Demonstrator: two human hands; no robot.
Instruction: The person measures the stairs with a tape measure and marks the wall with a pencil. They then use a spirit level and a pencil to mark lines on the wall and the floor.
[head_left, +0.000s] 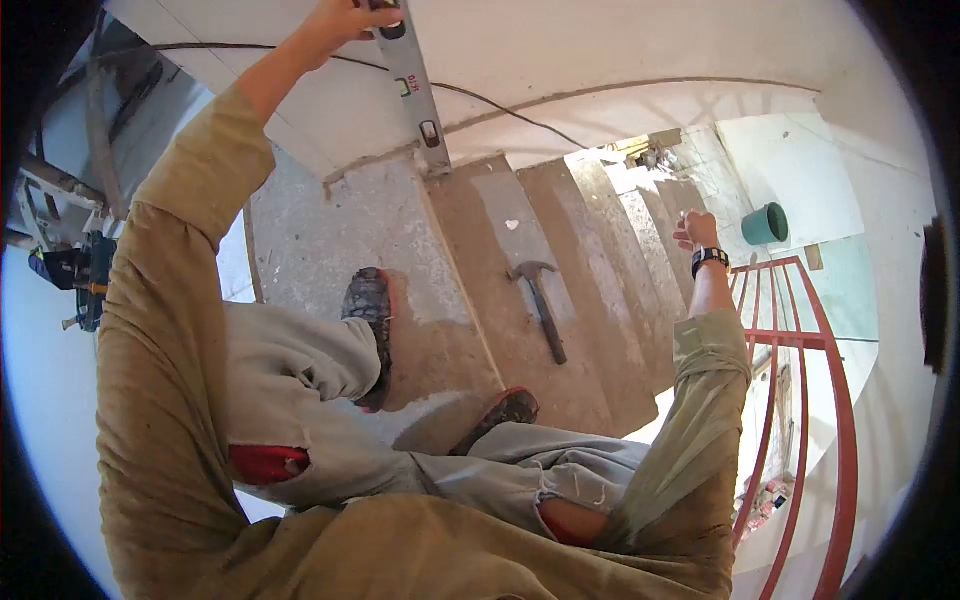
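Observation:
My left hand [340, 28] is closed around the upper part of a grey spirit level [412, 85]. The level stands on end, slightly tilted in view, along the white wall, its lower end down by the edge of a stair step. Out over the lower steps is my right hand [697, 232], a watch on its wrist and its fingers curled in; whatever may be between them is too small to name. On a step between my hands lies a hammer [543, 310], head toward the wall, touched by neither hand.
Concrete steps [455, 210] descend to the right. A red metal railing [840, 400] stands at right, near a green bucket [765, 224]. A black cable [500, 108] runs along the wall. Tools and poles [90, 270] are at far left. My shoes [370, 310] are on the steps.

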